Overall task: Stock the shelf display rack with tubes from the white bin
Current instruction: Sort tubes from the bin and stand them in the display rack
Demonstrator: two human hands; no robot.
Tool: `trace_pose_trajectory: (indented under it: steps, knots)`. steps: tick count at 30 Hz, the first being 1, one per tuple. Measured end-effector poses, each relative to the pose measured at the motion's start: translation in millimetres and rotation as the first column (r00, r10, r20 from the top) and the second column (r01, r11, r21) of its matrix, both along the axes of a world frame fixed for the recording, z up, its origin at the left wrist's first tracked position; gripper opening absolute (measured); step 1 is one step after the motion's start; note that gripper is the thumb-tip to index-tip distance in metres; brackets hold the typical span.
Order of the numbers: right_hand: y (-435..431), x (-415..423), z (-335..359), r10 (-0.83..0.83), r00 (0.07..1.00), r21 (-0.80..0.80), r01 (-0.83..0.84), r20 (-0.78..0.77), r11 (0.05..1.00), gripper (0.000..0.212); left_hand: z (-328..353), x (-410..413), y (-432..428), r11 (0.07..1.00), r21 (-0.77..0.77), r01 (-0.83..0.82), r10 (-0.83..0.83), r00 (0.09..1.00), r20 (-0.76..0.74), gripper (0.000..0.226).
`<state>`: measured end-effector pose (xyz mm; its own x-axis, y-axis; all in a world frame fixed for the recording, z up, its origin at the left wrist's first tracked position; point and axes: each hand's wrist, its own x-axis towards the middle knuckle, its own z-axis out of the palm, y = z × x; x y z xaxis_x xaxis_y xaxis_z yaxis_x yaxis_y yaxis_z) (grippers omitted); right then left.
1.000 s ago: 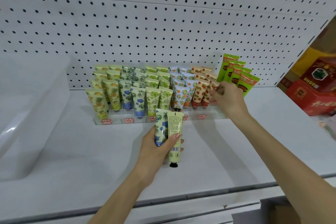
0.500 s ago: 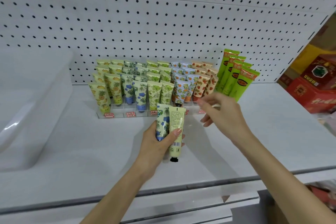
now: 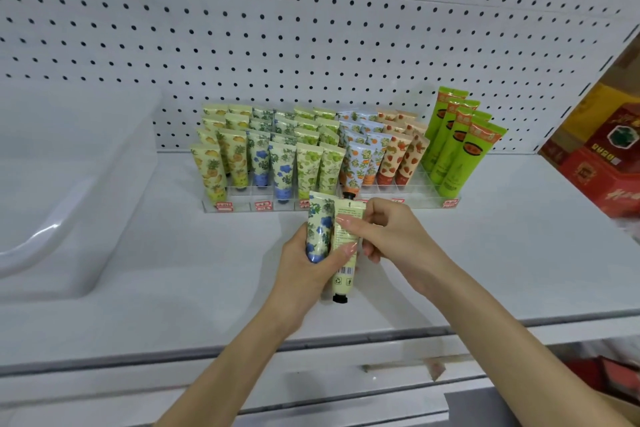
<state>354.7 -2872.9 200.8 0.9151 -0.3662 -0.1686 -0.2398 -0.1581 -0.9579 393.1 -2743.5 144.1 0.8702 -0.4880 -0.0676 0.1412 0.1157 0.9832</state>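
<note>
My left hand grips two tubes above the shelf: a blue-flower tube and a pale yellow tube with a black cap pointing down. My right hand pinches the upper part of the pale yellow tube between thumb and fingers. Behind them the clear display rack holds rows of upright patterned tubes, with taller green tubes at its right end. The white bin stands on the shelf at the left; its inside is not visible.
A white pegboard backs the white shelf. Red and yellow boxes sit at the right edge. Red price tags line the rack's front. A lower shelf edge runs below my arms.
My right hand left the rack's right side, came down and left, and took hold of the pale yellow tube in my left hand. The left hand stayed put with both tubes.
</note>
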Motion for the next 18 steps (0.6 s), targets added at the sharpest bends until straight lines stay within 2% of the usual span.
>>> trace_pose_trajectory:
  steps: [5, 10, 14, 18]
  knots:
    - [6.0, 0.5, 8.3, 0.071, 0.997, 0.184, -0.078, 0.042, 0.98, 0.016, 2.5, -0.1, 19.9, 0.996, -0.08, 0.05, -0.057, 0.994, -0.09, 0.042]
    - [22.1, 9.4, 16.7, 0.129, 0.988, 0.318, -0.149, 0.083, 0.936, 0.016, 5.5, 1.5, 40.6, 0.974, -0.222, 0.045, -0.088, 0.978, -0.19, 0.042]
    - [40.9, 23.3, 20.4, 0.115, 0.991, 0.284, -0.128, 0.064, 0.95, 0.015, 6.9, 2.5, 59.8, 0.976, -0.213, -0.039, -0.007, 0.978, -0.211, 0.046]
    - [60.6, 40.0, 23.0, 0.184, 0.982, 0.12, -0.189, 0.054, 0.975, 0.004, 6.8, 6.1, 86.0, 0.972, -0.15, -0.179, 0.15, 0.971, -0.186, 0.047]
